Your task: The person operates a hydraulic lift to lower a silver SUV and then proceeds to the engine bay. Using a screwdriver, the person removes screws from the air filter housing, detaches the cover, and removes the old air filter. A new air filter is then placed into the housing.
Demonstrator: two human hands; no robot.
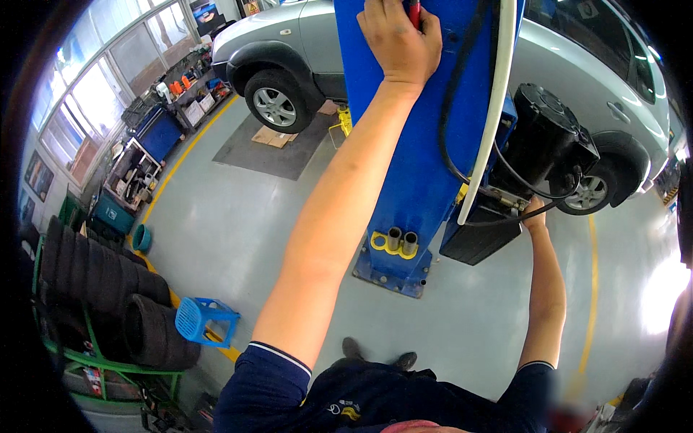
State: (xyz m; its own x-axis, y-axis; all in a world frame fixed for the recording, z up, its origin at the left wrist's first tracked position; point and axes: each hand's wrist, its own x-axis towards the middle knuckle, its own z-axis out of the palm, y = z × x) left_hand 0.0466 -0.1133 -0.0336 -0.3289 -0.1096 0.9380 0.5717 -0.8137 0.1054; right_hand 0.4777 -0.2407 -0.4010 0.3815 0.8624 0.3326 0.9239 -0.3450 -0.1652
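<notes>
High on the blue lift post (415,166), my left hand (401,43) is closed around a slim red object (415,13); its top runs out of the picture, so its kind is unclear. Lower on the right, my right hand (534,215) reaches the underside of a black motor unit (545,133) fixed to the post. Its fingers look curled by the metal block there, partly hidden by a black cable (530,215). A black box-shaped tank (480,234) hangs beside that hand. A pale hose (492,115) runs down the post.
A silver car (310,36) stands behind the post, its front wheel (275,99) above a dark mat (289,159). A yellow holder (381,242) with two metal sleeves sits low on the post. At left are a blue stool (206,321), stacked tyres (94,274) and a tool bench (159,133).
</notes>
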